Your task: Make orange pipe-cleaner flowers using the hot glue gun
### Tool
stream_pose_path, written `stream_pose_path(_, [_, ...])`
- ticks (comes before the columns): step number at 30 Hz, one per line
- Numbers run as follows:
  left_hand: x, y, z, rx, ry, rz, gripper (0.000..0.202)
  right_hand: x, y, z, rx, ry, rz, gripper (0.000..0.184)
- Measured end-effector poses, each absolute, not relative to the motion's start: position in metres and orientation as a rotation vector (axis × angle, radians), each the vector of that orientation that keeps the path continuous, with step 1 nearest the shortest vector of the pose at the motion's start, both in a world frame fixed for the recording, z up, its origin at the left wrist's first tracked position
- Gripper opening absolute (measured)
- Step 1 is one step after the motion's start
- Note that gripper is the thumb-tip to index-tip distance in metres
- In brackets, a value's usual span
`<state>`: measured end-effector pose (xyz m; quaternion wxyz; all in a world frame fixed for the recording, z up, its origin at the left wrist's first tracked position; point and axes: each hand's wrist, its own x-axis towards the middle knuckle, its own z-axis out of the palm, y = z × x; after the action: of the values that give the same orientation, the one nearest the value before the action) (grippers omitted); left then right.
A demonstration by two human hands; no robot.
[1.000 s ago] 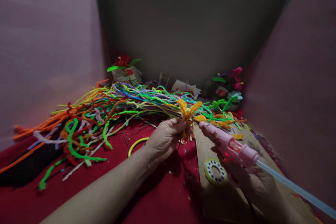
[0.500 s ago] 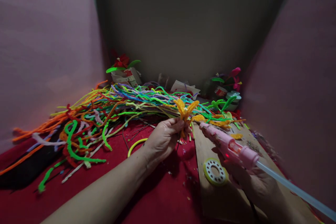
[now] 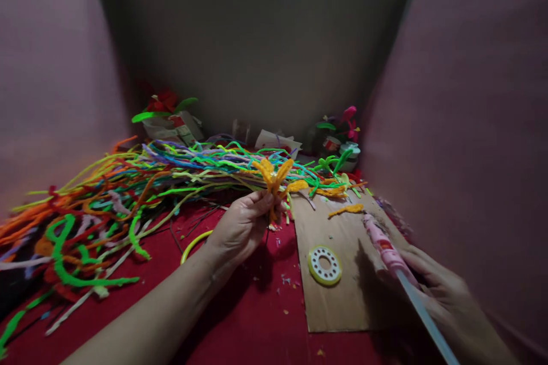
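My left hand (image 3: 245,221) pinches the base of an orange pipe-cleaner flower (image 3: 274,177), its petals spread upward above the fingers. In my right hand (image 3: 436,282) is a pink hot glue gun (image 3: 385,248), fingers wrapped round it, with a long clear glue stick (image 3: 423,313) sticking out of its back end. The gun's nozzle is over the far right of a cardboard sheet (image 3: 338,316), close to a loose orange pipe-cleaner petal (image 3: 346,211). More orange petals (image 3: 331,192) lie at the far edge of the cardboard.
A large heap of coloured pipe cleaners (image 3: 180,168) spreads across the red cloth (image 3: 240,319) at left and centre. A yellow-rimmed tape roll (image 3: 325,266) lies on the cardboard. Finished-looking red (image 3: 162,101) and pink flowers (image 3: 350,120) stand at the back, before a dark wall.
The glue gun has moved away from the orange flower, to the right and nearer me, and now points forward. The view has turned right. My left hand still grips the flower.
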<state>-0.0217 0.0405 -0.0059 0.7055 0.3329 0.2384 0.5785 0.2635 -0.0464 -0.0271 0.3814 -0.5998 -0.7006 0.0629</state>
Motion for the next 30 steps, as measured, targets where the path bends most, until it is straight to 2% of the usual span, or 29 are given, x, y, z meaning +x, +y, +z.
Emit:
stream_pose_path(5, [-0.02, 0.04, -0.006, 0.759, 0.565, 1.28, 0.013, 0.286, -0.049, -0.032, -1.819, -1.921, 0.022, 0.03])
stream_pose_path(16, [-0.018, 0.036, -0.003, 0.779, 0.537, 1.258, 0.016, 0.301, -0.034, -0.038, -1.986, -1.944, -0.07, 0.036])
stream_pose_path(21, [-0.017, 0.035, -0.003, 0.778, 0.539, 1.259, 0.015, 0.31, -0.018, -0.041, -2.002, -1.985, -0.085, 0.039])
stream_pose_path(26, [-0.015, 0.03, 0.001, 0.735, 0.514, 1.255, 0.015, 0.298, -0.019, -0.03, -1.8, -2.027, -0.239, 0.04])
stream_pose_path(28, [-0.013, 0.026, 0.002, 0.708, 0.503, 1.239, 0.014, 0.271, -0.025, -0.016, -1.648, -1.917, -0.116, 0.032])
stream_pose_path(30, [-0.01, 0.021, 0.003, 0.692, 0.484, 1.21, 0.013, 0.232, -0.03, -0.001, -1.448, -1.78, 0.205, 0.025])
